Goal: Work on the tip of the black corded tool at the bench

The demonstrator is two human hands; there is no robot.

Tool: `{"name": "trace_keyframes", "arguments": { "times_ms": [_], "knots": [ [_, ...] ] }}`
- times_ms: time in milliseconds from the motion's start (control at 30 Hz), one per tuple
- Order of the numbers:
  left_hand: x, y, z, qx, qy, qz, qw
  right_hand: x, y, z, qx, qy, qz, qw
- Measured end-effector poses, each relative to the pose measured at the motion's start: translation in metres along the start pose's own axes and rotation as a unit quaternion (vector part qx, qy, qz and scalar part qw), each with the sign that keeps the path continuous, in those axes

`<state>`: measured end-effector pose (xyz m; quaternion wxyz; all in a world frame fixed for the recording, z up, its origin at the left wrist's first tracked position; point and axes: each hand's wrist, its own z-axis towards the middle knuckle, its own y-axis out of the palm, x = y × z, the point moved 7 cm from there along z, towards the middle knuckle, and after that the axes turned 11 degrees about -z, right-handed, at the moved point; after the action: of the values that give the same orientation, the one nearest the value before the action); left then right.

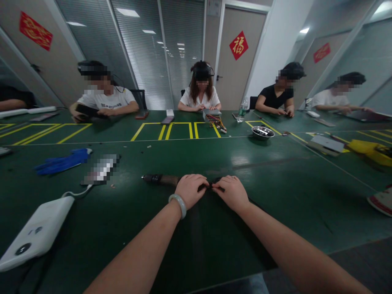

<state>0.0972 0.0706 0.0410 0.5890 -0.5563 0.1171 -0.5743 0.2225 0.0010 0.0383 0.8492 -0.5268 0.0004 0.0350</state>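
Observation:
A dark rod-like tool [161, 179] with a brown handle lies on the green table [275, 179] in front of me, its tip pointing left. My left hand [190, 190], with a pale bangle on the wrist, is closed over the tool's right end. My right hand [232, 191] is closed beside it, and the fingertips of both hands pinch a small dark part [210, 185] between them. What exactly that part is stays hidden under the fingers.
A white power bank [36, 232] with a cable lies at the near left, blue gloves [63, 161] further back. A metal bowl [262, 131], a water bottle [243, 109] and a box with coloured wires [214, 118] stand across the table, where several people sit working. Yellow items [369, 150] lie right.

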Motion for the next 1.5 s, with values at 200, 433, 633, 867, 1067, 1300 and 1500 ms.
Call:
{"name": "trace_keyframes", "arguments": {
  "times_ms": [200,433,633,867,1067,1300,1500],
  "knots": [
    [-0.001,0.000,0.000,-0.002,-0.009,-0.001,1.000,0.002,0.003,0.001,-0.008,0.016,0.030,0.999],
    [-0.003,0.002,0.001,-0.001,-0.016,-0.003,1.000,-0.004,0.005,0.003,-0.001,-0.013,-0.012,1.000],
    [-0.002,0.002,0.002,-0.002,-0.008,0.003,1.000,-0.014,0.008,0.005,0.005,-0.073,-0.071,0.995],
    [0.001,-0.001,0.002,0.001,-0.007,0.009,1.000,-0.010,0.015,0.010,-0.008,-0.065,-0.048,0.997],
    [-0.002,0.000,0.001,-0.003,-0.014,0.010,1.000,-0.002,0.016,0.010,-0.015,-0.047,0.052,0.997],
    [-0.003,-0.001,0.001,0.001,-0.019,0.007,1.000,-0.002,0.016,0.013,-0.005,-0.040,0.115,0.993],
    [-0.003,-0.001,0.001,0.004,-0.012,0.005,1.000,-0.004,0.026,0.018,-0.076,-0.033,0.120,0.989]
  ]
}}
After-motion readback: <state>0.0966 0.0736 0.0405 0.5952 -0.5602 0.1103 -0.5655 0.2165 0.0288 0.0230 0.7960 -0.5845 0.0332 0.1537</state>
